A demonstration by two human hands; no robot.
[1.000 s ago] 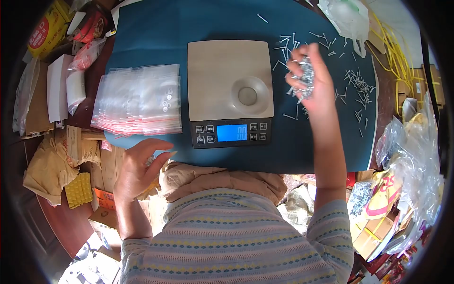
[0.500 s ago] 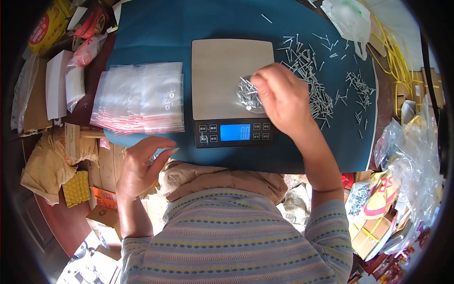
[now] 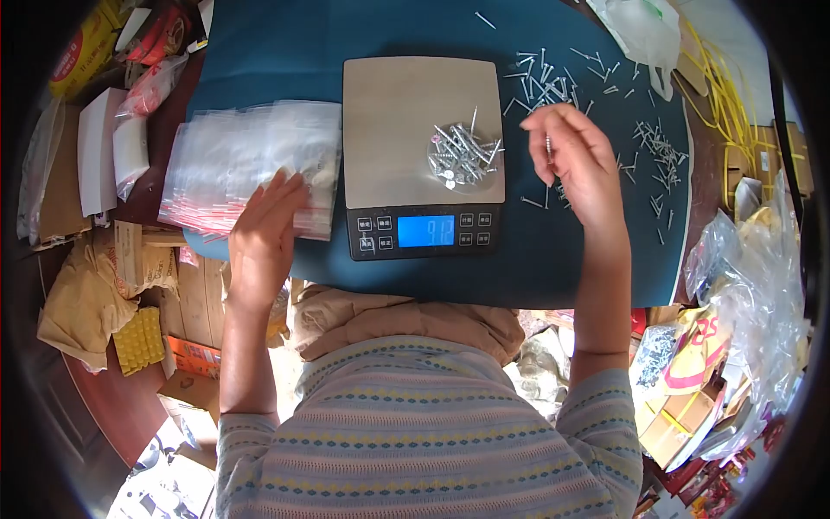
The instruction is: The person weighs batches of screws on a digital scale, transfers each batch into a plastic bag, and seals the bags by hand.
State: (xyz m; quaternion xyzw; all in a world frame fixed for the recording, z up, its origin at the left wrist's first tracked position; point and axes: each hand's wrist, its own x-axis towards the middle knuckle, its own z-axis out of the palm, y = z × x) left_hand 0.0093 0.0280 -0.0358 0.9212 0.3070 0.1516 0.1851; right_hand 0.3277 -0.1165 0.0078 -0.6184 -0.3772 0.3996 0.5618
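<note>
A digital scale (image 3: 398,112) carries a small clear dish heaped with screws (image 3: 462,156), and its lit display (image 3: 425,232) shows digits. My right hand (image 3: 571,160) is just right of the scale, fingers curled, with a screw between thumb and fingers. Beneath and beyond it lie loose screws (image 3: 543,82) on the dark mat. My left hand (image 3: 270,216) rests with its fingers laid over the red-edged end of the stack of clear zip bags (image 3: 246,147), left of the scale.
Another group of screws (image 3: 661,156) lies near the mat's right edge. A white plastic bag (image 3: 635,35) is at the upper right, beside yellow straps (image 3: 722,95). Boxes and wrapped packs (image 3: 102,151) line the left side.
Screws have gone from my right hand into the dish, and that hand has drawn back to the right. My left hand has moved up onto the bags. The display reading has risen from zero.
</note>
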